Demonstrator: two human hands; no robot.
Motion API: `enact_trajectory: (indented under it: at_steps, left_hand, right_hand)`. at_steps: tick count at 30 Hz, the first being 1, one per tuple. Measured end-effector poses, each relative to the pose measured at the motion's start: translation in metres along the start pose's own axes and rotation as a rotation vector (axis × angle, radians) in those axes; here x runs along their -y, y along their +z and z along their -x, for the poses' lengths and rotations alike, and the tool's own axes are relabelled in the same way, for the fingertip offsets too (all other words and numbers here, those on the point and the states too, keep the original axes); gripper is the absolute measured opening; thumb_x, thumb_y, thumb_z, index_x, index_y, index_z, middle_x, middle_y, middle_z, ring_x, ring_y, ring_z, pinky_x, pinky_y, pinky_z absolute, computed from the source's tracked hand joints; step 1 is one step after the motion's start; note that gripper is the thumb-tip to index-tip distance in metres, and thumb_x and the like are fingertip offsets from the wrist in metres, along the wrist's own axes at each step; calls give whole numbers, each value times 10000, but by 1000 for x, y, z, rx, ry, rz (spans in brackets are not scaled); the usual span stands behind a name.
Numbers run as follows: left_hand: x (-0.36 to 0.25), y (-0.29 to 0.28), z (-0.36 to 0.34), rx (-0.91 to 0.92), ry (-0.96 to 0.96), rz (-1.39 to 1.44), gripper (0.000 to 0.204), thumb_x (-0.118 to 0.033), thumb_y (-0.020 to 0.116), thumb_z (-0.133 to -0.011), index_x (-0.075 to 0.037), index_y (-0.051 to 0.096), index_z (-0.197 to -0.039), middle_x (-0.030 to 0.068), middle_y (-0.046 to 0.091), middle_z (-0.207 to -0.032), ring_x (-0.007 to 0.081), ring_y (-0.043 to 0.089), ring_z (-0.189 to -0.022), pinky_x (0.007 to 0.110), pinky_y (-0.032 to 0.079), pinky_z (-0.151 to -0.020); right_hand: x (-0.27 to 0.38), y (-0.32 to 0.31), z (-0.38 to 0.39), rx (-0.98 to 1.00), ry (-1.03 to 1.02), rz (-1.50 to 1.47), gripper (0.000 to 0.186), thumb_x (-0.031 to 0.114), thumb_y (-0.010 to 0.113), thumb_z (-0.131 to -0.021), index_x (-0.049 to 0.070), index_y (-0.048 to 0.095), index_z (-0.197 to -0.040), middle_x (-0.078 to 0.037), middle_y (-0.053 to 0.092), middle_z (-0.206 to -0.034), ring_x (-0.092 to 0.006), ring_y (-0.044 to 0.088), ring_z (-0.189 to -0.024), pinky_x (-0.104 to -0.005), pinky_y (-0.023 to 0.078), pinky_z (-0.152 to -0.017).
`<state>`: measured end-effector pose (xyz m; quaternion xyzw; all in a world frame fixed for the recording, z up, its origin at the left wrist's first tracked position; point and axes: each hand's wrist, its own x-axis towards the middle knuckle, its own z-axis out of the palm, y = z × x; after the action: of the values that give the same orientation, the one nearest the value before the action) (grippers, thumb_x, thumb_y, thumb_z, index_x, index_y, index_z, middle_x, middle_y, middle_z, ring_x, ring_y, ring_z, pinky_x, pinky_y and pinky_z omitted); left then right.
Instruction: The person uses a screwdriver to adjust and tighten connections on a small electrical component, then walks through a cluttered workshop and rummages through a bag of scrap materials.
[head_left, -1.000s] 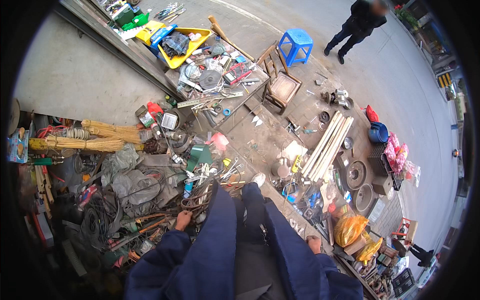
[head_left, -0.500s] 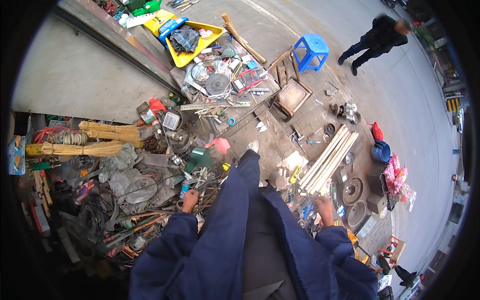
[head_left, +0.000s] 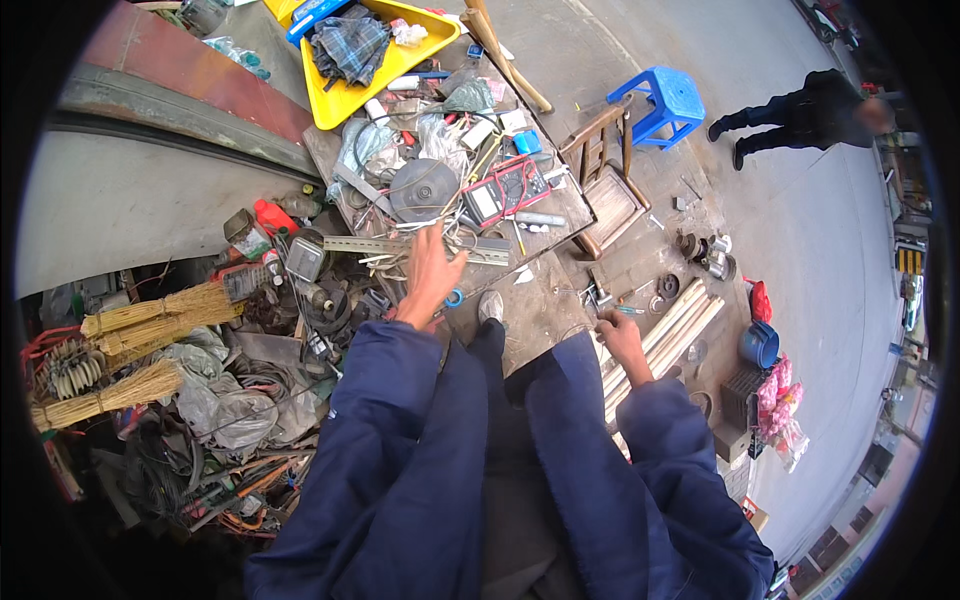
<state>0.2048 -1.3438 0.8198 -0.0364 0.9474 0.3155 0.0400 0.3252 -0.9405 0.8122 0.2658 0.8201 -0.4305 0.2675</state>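
My left hand (head_left: 432,272) reaches over the near edge of a cluttered tabletop, fingers stretched forward and thumb apart, with nothing seen in it. Its fingertips are at a slotted metal rail (head_left: 360,246) and some thin pale sticks; whether they touch cannot be made out. Just beyond them lie a grey disc (head_left: 424,190) and a red-framed multimeter (head_left: 506,192) with cables. A blue tape roll (head_left: 454,298) is beside the wrist. My right hand (head_left: 624,346) hangs with loosely bent fingers, seemingly holding nothing, above long pale wooden poles (head_left: 668,340).
A yellow tray (head_left: 440,40) holding plaid cloth stands at the table's far end. A wooden chair (head_left: 610,205) and blue stool (head_left: 668,100) are right of it. Straw bundles (head_left: 165,315) and scrap heap up at left. A person (head_left: 810,112) stands on the road.
I have moved forward, and the table is closer. My left hand has gone from the scrap pile at left up to the table. My right hand has risen toward the poles.
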Motion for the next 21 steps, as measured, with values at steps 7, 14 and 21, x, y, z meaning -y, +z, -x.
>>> enact_trajectory:
  at_steps: [7, 14, 21]
  left_hand:
    - [-26, 64, -89, 83, 213, -259, 1013, -267, 917, -711, 10, 392, -1531, 273, 433, -1503, 450, 391, -1436, 540, 331, -1185]
    - [-21, 92, -110, 75, 230, -340, 1014, -238, 922, -687, 20, 397, -1515, 241, 470, -1409, 413, 462, -1332, 524, 356, -1137]
    - [-16, 42, -116, 9, 208, -119, 968, -196, 890, -701, 44, 388, -1493, 276, 467, -1372, 459, 457, -1281, 543, 395, -1112]
  right_hand:
    - [30, 15, -15, 96, -29, 64, 332, 187, 642, -944, -10, 741, -1192, -188, 774, -915, -275, 765, -822, -390, 589, -812]
    - [-42, 12, -20, 160, 97, 161, 334, 185, 643, -919, -21, 740, -1164, -222, 777, -983, -322, 769, -895, -407, 592, -830]
    - [-101, -12, -27, 134, 212, 92, 329, 163, 624, -946, -50, 735, -1171, -224, 780, -961, -271, 778, -812, -387, 605, -789]
